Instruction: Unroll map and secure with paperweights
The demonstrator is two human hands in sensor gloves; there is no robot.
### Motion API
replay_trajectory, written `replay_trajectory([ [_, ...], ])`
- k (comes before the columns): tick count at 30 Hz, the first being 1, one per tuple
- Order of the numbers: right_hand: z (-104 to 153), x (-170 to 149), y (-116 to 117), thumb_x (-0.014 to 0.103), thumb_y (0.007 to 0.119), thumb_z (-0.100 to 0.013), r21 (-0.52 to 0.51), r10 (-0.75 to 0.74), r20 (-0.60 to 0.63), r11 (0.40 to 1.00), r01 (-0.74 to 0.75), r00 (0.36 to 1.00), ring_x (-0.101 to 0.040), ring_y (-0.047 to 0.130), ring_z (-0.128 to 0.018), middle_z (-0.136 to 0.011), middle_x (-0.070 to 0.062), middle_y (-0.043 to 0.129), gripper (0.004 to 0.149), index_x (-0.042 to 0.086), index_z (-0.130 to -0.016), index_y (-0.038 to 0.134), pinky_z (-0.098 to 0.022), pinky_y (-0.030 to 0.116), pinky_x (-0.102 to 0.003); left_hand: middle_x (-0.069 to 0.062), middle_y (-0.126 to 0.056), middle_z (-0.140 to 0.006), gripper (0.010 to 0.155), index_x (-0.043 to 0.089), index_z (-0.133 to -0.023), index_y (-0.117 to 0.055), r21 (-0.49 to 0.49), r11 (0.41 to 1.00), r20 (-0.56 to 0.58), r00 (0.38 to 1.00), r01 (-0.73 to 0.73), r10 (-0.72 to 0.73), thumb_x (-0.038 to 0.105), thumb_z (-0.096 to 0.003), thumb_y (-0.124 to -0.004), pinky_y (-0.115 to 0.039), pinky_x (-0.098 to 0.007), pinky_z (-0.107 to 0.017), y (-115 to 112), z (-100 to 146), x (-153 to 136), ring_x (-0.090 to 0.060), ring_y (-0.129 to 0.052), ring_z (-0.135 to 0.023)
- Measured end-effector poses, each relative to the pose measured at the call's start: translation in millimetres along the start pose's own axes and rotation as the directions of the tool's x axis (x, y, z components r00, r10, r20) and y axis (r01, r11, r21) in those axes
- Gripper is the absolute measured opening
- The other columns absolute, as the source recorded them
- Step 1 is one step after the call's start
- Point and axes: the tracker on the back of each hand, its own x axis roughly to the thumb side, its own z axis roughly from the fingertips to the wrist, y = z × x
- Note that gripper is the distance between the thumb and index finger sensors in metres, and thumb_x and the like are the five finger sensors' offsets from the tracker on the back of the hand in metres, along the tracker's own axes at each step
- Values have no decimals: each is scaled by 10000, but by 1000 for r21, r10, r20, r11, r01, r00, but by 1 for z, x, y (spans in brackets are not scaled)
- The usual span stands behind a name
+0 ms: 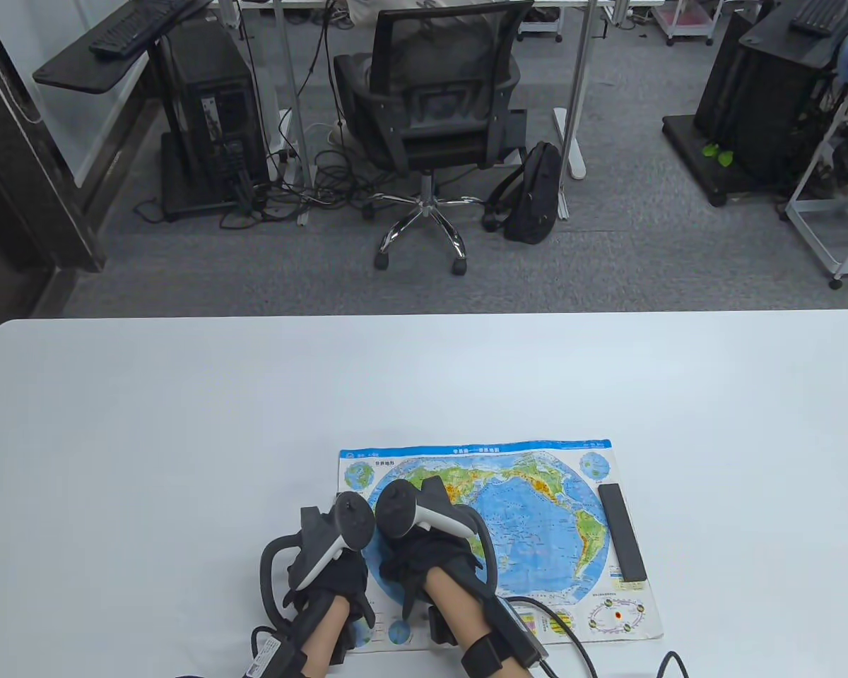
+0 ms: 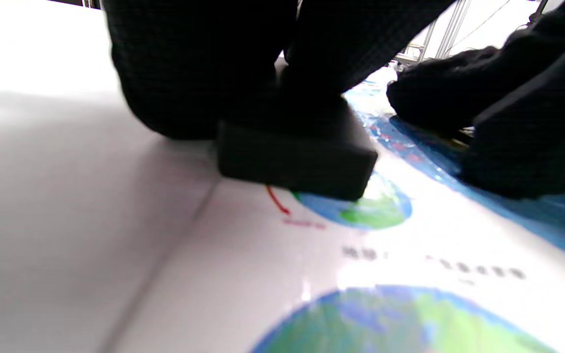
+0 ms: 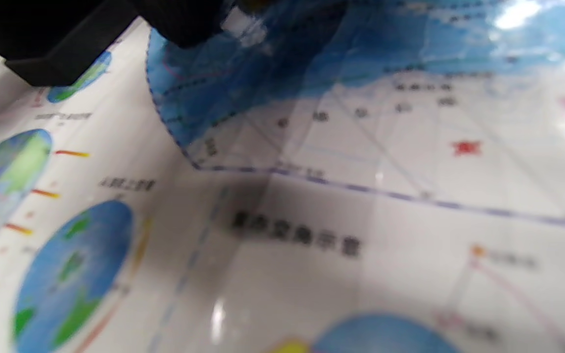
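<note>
Two hands (image 1: 332, 565) (image 1: 424, 558), one map (image 1: 537, 508), two paperweights (image 1: 622, 530) (image 2: 295, 159).

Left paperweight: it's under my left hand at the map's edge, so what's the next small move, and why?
Probably lift the left hand off. The second paperweight already lies flat on the map, matching the right-edge paperweight, while the right hand presses the sheet.
</note>
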Motion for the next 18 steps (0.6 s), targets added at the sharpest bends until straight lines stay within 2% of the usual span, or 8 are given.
replay_trajectory([
  [5,2,-2,-1,285,726,-541,-18,0,17,1000,0,1000,-566,175,-837,-1050,-209,142,651,122,-1024,322,-534,313,-676,-188,-643,-1008,531,248,-1023,-582,-12,999,-8,999,-48,48,266,-510,-722,-857,-305,-399,2,-1,-5,-264,-759,-699],
  [9,10,-9,-6,288,726,-536,-80,-33,60,996,38,998,-571,222,-850,-1058,-232,190,650,96,-1028,346,-552,348,-685,-187,-588,-1036,564,257,-1042,-541,-87,985,-14,989,-146,146,282,-511,-729,-837,-320,-438,6,-3,-12,-273,-721,-733],
  [12,25,-20,-17,290,722,-537,-148,-54,92,987,67,994,-584,211,-854,-1061,-234,180,656,99,-1031,336,-549,339,-709,-203,-627,-1034,569,225,-1051,-558,-87,976,-54,979,-199,195,296,-513,-727,-847,-363,-449,20,-2,-19,-294,-799,-775],
  [16,53,-39,-39,252,683,-553,-160,-122,111,977,139,986,-603,315,-893,-1069,-290,210,636,105,-1034,294,-562,380,-722,-207,-587,-1054,645,215,-1076,-426,-55,969,-40,971,-240,238,327,-516,-728,-842,-381,-467,44,3,-19,-307,-800,-791],
  [18,71,-50,-53,262,688,-553,-217,-140,126,962,165,982,-607,319,-896,-1070,-290,203,649,106,-1035,283,-561,381,-729,-204,-573,-1062,653,211,-1078,-420,-31,963,-7,964,-266,266,335,-518,-731,-835,-397,-482,59,8,-14,-316,-791,-808],
])
